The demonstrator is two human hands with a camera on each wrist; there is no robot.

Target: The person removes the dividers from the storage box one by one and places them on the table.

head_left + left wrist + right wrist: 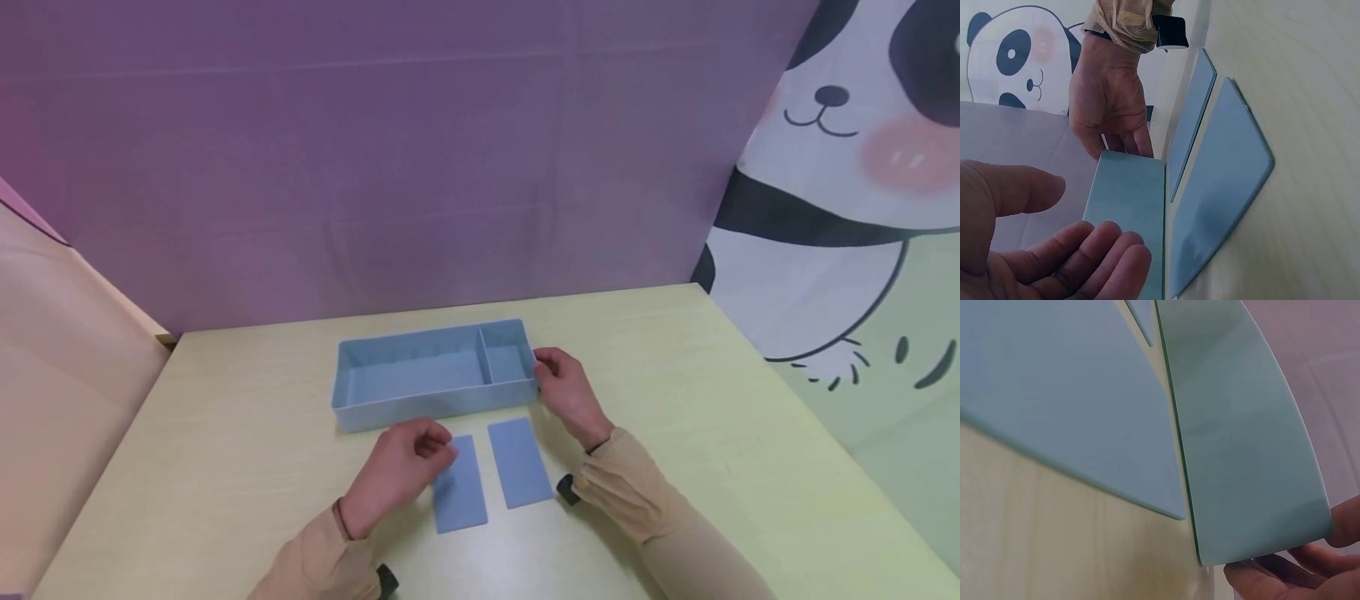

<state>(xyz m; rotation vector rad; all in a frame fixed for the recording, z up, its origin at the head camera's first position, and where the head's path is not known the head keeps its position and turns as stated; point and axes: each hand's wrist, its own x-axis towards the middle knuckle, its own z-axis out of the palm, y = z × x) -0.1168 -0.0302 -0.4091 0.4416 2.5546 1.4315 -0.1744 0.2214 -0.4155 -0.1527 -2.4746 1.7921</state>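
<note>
A blue open-topped box (408,408) with a divider (484,357) near its right end sits on the table. My right hand (572,393) holds the box's right end, its thumb at the rim and its fingers along the outer end wall. In the right wrist view, the fingers (1272,581) bend around the corner of the box's long wall (1241,437). My left hand (401,471) hovers palm inward over the left flat blue panel (461,500), fingers loosely bent with nothing in them. Beside that one lies a second blue panel (520,463).
The pale wooden table (247,467) meets a purple backdrop (375,183) at its far edge. A wall with a panda picture (832,283) stands to the right. Both panels lie flat between the box and me.
</note>
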